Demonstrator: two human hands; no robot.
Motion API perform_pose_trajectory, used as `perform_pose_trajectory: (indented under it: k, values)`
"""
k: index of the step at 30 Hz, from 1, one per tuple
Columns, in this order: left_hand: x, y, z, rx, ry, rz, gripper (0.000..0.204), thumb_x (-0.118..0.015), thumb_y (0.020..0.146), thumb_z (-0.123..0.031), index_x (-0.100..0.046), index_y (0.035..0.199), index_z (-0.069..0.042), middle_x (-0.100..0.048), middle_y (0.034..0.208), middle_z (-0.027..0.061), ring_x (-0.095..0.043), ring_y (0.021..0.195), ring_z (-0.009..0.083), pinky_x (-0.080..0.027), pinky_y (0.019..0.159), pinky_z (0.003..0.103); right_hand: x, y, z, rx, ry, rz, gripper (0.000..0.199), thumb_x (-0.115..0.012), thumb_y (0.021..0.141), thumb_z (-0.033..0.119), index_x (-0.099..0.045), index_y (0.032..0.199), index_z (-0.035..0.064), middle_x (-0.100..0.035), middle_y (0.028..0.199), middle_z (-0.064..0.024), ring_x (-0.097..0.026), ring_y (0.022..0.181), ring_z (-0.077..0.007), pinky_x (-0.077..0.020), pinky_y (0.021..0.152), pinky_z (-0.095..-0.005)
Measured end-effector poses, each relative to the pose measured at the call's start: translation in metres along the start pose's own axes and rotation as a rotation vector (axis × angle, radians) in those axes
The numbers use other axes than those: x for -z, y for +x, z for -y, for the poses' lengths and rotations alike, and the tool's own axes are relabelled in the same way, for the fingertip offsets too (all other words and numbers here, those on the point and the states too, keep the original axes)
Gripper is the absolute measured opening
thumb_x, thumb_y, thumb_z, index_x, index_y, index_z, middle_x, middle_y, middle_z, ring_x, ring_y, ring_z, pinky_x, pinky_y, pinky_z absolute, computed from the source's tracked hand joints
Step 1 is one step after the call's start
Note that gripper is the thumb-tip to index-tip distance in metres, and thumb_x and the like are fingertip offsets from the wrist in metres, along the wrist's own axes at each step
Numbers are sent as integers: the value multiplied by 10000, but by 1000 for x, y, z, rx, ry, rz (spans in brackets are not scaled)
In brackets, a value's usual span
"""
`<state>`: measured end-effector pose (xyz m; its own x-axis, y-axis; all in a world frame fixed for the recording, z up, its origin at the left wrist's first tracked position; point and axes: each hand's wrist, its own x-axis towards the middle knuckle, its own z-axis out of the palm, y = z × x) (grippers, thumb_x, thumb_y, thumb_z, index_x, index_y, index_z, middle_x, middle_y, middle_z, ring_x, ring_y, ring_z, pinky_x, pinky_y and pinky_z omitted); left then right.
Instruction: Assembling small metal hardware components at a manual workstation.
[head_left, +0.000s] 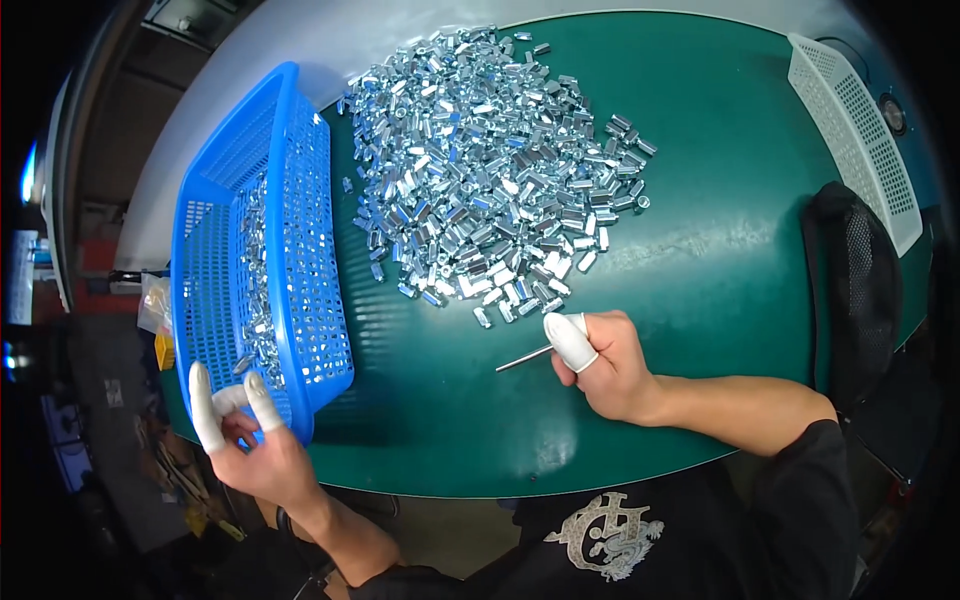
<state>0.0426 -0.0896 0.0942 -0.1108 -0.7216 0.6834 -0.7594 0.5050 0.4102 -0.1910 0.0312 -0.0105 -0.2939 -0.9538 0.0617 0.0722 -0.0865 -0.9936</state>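
Note:
My left hand [262, 458] is over the near end of a blue plastic basket [290, 225], its fingers apart and several of them in white finger cots. A small shiny metal piece [243, 363] shows between the fingertips; whether it is in the air or lying in the basket I cannot tell. More such pieces lie along the basket's bottom. Closed around a thin metal rod [524, 359], my right hand [608, 368] is just in front of the pile, with a white finger cot on it. The rod points left, above the green tabletop.
A large pile of short, silvery hexagonal metal pieces [480, 170] covers the far middle of the green table [720, 110]. At the far right stands a white perforated basket [860, 140]. A black mesh-backed chair [860, 290] is by the right edge.

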Motion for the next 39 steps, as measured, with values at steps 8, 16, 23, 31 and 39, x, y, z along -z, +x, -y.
perform_pose_trajectory:
  k: [8,16,23,31,39]
  values:
    - [-85,-32,-27,-206,-161,545,327,-711,692,16,-644,1005,-51,-576,787,78,-539,661,208,-437,581,290,-1,0,0,36,-42,9,418,-471,948,153,-451,553,18,-480,495,-31,-417,432,-107,-331,423,-276]
    - [-111,-45,-13,-241,-288,536,252,-724,641,54,-628,863,-14,-553,729,83,-510,623,197,-426,578,295,-3,0,-9,59,-71,-3,354,-544,908,130,-459,586,8,-435,503,-104,-362,425,-162,-318,424,-330]
    - [-103,-44,-9,-226,-309,530,199,-693,667,71,-614,838,7,-540,696,70,-503,600,183,-412,557,294,-4,-1,-3,-4,-51,38,392,-470,953,154,-479,580,34,-511,537,-23,-465,482,-105,-377,473,-274]
    - [-89,-48,-24,-44,-662,603,252,-659,726,51,-630,973,8,-542,731,60,-507,652,138,-424,625,248,9,7,9,392,-184,-2,351,-449,945,104,-473,612,-1,-498,564,-60,-457,452,-140,-352,419,-279]
    - [-86,-53,-30,-82,-759,687,259,-679,722,43,-636,971,-14,-576,780,66,-527,698,155,-435,633,260,5,3,6,238,-129,6,354,-444,948,114,-469,615,-4,-496,575,-70,-456,467,-148,-359,442,-280]
